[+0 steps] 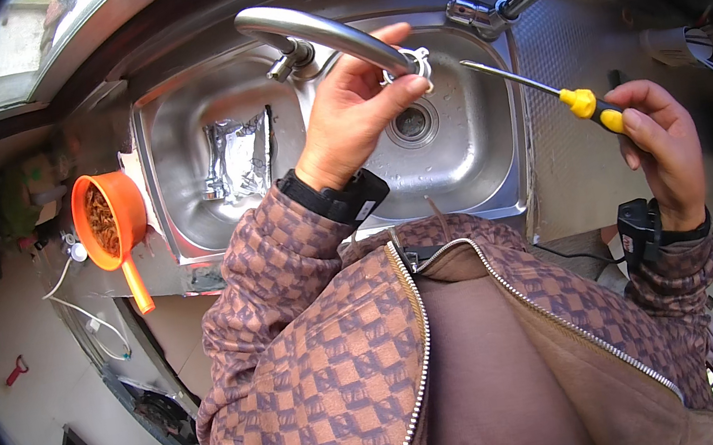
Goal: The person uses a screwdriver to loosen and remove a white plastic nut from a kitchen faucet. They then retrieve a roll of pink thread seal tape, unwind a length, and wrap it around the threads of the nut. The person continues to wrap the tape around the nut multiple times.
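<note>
As right grip [668,137] holds screwdriver [580,102], axis aslant, tip toward faucet [334,33].

I see a curved silver faucet above the left hand, small white fitting between that hand's [356,109] fingers at the spout [325,32] tip. Yellow-and-black screwdriver [580,102] in right hand [663,138], shaft toward left.

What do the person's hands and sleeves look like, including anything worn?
Left hand and right hand are bare. The sleeves are brown with a dark checkered pattern. Each wrist carries a black strap and boxy black device with pale markings.
</note>
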`<state>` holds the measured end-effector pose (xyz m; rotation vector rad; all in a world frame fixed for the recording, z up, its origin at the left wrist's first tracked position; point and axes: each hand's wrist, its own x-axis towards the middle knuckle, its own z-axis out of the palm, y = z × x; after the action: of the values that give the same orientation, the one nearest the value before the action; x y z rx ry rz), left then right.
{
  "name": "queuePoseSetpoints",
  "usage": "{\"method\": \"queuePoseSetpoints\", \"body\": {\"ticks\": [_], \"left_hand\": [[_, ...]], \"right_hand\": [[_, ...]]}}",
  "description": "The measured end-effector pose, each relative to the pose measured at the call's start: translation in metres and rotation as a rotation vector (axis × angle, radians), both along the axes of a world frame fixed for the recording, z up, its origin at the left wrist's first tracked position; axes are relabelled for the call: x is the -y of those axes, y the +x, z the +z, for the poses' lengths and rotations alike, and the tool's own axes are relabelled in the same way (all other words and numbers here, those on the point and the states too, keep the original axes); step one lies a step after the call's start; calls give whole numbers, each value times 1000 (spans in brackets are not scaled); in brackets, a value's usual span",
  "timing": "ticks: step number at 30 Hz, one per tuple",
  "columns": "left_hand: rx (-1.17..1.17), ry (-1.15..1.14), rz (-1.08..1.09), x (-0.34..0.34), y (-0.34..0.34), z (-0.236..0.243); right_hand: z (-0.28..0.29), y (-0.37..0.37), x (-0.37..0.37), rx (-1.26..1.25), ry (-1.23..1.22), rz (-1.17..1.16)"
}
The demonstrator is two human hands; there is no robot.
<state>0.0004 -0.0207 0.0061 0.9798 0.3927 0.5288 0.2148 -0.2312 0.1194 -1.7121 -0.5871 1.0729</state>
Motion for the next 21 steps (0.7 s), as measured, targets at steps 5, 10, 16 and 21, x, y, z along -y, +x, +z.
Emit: {"method": "queuePoseSetpoints", "body": {"ticks": [5,10,16,21], "left_hand": [[24,-28,-129,-18,-4,-10],[50,-30,-331,-31,-5,-19],[118,-120,-268,-13,-5,-19],[83,-48,-212,-8,-8,-12]], "right_hand": [[-15,1,1,-360,38,-21],[-31,1,6,-752,61,47],[-41,-7,14,-812,60,-22],[-41,-11,13,-798,101,28]]}}
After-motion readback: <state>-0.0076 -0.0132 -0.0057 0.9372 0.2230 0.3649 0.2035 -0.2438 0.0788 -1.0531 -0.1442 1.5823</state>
